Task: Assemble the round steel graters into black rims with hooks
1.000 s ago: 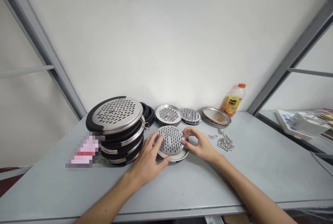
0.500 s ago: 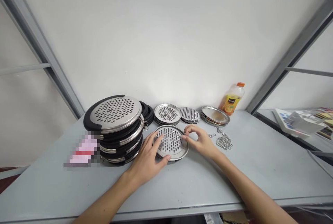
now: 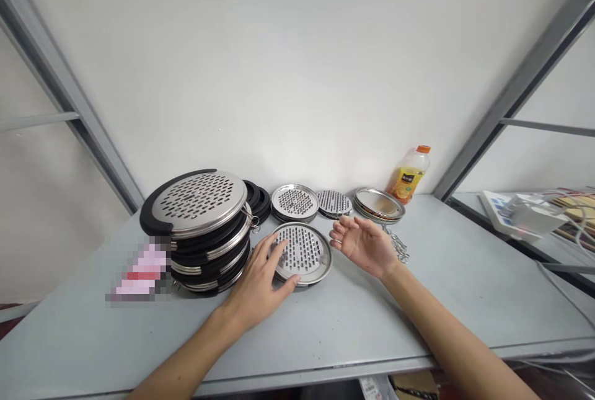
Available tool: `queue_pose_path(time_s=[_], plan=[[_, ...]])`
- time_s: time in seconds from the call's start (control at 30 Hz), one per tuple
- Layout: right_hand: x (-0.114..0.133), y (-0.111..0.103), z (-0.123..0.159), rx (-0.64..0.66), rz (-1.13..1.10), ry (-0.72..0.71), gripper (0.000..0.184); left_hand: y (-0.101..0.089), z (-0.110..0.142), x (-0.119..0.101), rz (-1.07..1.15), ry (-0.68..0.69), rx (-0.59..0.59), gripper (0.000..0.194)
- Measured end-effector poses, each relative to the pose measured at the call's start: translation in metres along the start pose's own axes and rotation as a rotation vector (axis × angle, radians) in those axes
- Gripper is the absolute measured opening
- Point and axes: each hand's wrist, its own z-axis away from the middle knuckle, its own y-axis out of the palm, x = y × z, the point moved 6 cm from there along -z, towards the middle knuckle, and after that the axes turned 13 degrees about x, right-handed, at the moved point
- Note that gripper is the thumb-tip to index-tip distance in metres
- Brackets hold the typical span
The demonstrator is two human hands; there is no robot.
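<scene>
A round metal grater disc with a raised rim lies on the table in front of me, slotted teeth facing up. My left hand rests at its left side, fingers spread, fingertips touching the disc's face and thumb by the near rim. Just right of the disc, my right hand is raised with its palm turned up and fingers apart, holding nothing. Small metal clips lie in a pile, partly hidden behind this hand. To the left stands a tall stack of metal graters with black rims.
Along the wall sit black rings, rimmed grater discs, flat grater discs and plain metal plates. An orange-capped juice bottle stands behind. A white power strip lies right, beyond a metal frame post.
My right hand has let go of the disc's right edge, moved slightly right and opened with its palm up. My left hand stays on the disc. The view has shifted slightly.
</scene>
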Motion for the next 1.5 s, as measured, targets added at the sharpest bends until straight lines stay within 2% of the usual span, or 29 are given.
queue_pose_path(time_s=[0.2,0.4,0.47,0.63,0.7,0.77,0.9,1.17,1.5], plan=[[-0.002,0.001,0.000,0.017,-0.051,-0.003,0.028,-0.001,0.001,0.000,0.004,-0.002,0.000,0.055],[0.001,-0.008,-0.002,-0.031,0.138,-0.048,0.019,0.000,0.000,0.000,-0.011,-0.013,0.027,0.052],[0.003,-0.011,-0.003,-0.049,0.347,-0.068,0.014,0.000,0.000,0.000,-0.008,-0.013,0.022,0.052],[-0.001,-0.001,-0.002,-0.033,1.175,-0.093,0.023,-0.001,0.000,0.000,0.012,0.002,-0.003,0.053],[-0.004,0.006,-0.001,-0.002,1.371,-0.133,0.023,0.000,0.000,0.000,0.016,0.008,-0.003,0.054],[-0.007,0.009,-0.001,0.029,1.466,-0.150,0.020,0.000,0.000,0.001,0.016,0.008,0.000,0.054],[-0.007,0.009,-0.002,0.044,1.515,-0.140,0.019,0.001,0.000,0.002,0.016,0.005,0.001,0.055],[-0.006,0.009,-0.002,0.072,1.474,-0.056,0.016,-0.001,0.000,0.001,0.005,-0.012,0.007,0.056],[-0.005,0.011,0.000,0.104,1.475,-0.057,0.015,-0.001,0.000,0.004,0.000,-0.018,-0.022,0.061]])
